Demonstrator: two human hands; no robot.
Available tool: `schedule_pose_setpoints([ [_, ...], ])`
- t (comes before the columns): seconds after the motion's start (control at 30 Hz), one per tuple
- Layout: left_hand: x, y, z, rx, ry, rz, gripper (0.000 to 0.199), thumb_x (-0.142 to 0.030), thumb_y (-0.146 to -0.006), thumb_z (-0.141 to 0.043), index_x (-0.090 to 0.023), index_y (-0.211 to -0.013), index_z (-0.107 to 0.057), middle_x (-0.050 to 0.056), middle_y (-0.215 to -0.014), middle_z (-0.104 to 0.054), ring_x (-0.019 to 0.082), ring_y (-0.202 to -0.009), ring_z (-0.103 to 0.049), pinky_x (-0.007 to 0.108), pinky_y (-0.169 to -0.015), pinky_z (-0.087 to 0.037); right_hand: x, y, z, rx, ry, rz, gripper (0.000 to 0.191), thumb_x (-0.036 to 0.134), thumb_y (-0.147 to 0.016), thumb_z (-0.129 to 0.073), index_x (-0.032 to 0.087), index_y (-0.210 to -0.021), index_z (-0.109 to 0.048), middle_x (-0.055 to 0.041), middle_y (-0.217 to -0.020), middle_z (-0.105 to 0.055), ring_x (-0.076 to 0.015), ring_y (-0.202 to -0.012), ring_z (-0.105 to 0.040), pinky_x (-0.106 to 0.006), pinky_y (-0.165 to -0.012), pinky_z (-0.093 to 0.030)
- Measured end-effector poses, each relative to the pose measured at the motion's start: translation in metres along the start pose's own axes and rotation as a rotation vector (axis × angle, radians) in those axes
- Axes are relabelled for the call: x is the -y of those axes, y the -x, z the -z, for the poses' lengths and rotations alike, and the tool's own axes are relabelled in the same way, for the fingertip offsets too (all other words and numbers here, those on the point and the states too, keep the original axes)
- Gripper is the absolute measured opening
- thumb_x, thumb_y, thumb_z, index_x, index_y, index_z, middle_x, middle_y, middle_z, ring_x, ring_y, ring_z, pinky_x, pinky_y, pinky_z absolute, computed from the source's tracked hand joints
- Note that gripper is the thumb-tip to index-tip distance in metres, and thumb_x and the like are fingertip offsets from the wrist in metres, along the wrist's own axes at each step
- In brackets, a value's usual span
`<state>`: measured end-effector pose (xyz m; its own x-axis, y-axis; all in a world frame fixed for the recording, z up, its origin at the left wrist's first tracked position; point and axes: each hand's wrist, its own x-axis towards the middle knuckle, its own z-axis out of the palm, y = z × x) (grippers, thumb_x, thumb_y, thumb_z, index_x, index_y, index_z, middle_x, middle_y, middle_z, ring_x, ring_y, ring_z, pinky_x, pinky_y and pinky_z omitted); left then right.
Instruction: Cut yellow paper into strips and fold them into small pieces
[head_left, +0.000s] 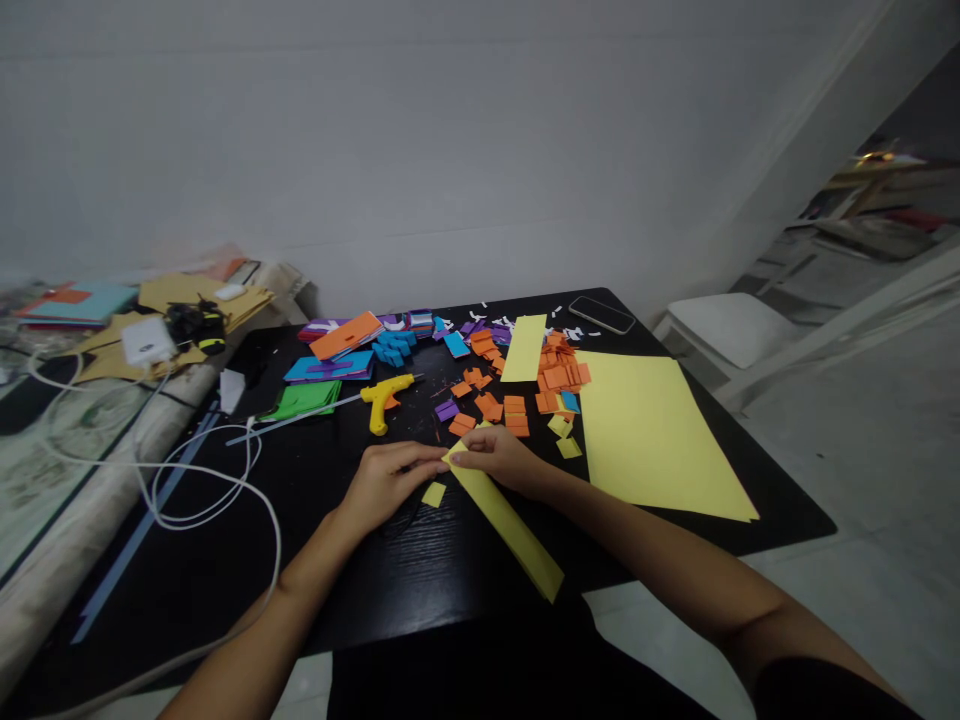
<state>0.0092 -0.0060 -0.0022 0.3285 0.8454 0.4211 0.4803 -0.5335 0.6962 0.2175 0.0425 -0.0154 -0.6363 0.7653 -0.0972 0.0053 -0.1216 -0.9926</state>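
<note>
A long yellow paper strip (514, 525), creased lengthwise, slants across the black table between my hands and its near end hangs toward the front edge. At its far end my right hand (495, 455) is closed, thumb and fingers pinching the paper. My left hand (397, 475) meets the same end from the left, fingertips pressed together on its corner. Just below those fingertips lies a small yellow paper square (433, 494). Beyond my hands are folded orange paper pieces (489, 406) and a yellow hot glue gun (384, 402) with a glue stick in its back.
Large yellow sheets (660, 430) lie at right, a phone (601, 314) at the back right. Folded green paper (304, 400), blue paper (330, 367) and a yellow strip (524, 348) lie farther back. A white cable (247, 480) loops across the left side, near my left forearm.
</note>
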Motion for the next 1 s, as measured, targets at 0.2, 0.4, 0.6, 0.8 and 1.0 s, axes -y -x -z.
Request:
schedule_pose_setpoints([
  [0.2, 0.0015, 0.0002, -0.0005, -0.003, -0.001, -0.002, 0.015, -0.022, -0.085, -0.072, -0.021, -0.100, -0.077, 0.003, -0.093, -0.079, 0.015, -0.079, -0.074, 0.021, -0.071, -0.057, -0.0014, -0.0004, 0.0006, 0.001, 0.015, 0.003, 0.034, 0.045, -0.073, -0.074, 0.013, -0.069, -0.065, 0.0028, -0.060, -0.055, -0.0100, -0.056, -0.046, -0.024, -0.054, -0.030],
  [0.4, 0.0011, 0.0002, -0.0002, -0.001, 0.004, 0.004, 0.014, -0.023, -0.086, -0.072, -0.021, -0.099, -0.077, 0.003, -0.091, -0.079, 0.015, -0.077, -0.074, 0.021, -0.069, -0.057, -0.0004, -0.0009, 0.0007, -0.005, 0.028, 0.006, 0.034, 0.045, -0.072, -0.074, 0.013, -0.067, -0.065, 0.0026, -0.059, -0.055, -0.0104, -0.058, -0.046, -0.024, -0.054, -0.031],
  [0.6, 0.0001, -0.0003, -0.0003, -0.002, 0.004, 0.014, 0.015, -0.026, -0.087, -0.071, -0.021, -0.098, -0.077, 0.004, -0.091, -0.079, 0.016, -0.077, -0.074, 0.023, -0.070, -0.058, -0.0016, -0.0005, 0.0004, 0.001, 0.013, -0.004, 0.034, 0.046, -0.073, -0.074, 0.013, -0.069, -0.065, 0.0027, -0.059, -0.055, -0.0099, -0.056, -0.046, -0.024, -0.053, -0.030],
  [0.8, -0.0011, -0.0004, 0.0000, 0.001, 0.010, 0.028, 0.015, -0.027, -0.087, -0.071, -0.022, -0.099, -0.078, 0.003, -0.091, -0.079, 0.017, -0.077, -0.074, 0.023, -0.069, -0.058, 0.0013, 0.0010, -0.0004, 0.001, 0.021, -0.001, 0.036, 0.048, -0.073, -0.073, 0.013, -0.068, -0.064, 0.0028, -0.059, -0.054, -0.0101, -0.057, -0.046, -0.024, -0.053, -0.030],
  [1.0, -0.0007, -0.0003, -0.0001, -0.002, 0.011, 0.024, 0.015, -0.027, -0.087, -0.070, -0.021, -0.098, -0.078, 0.004, -0.092, -0.079, 0.017, -0.078, -0.075, 0.023, -0.070, -0.058, 0.0017, 0.0016, -0.0007, 0.003, 0.003, -0.018, 0.037, 0.048, -0.072, -0.074, 0.013, -0.070, -0.065, 0.0026, -0.060, -0.055, -0.0098, -0.057, -0.046, -0.024, -0.055, -0.030],
])
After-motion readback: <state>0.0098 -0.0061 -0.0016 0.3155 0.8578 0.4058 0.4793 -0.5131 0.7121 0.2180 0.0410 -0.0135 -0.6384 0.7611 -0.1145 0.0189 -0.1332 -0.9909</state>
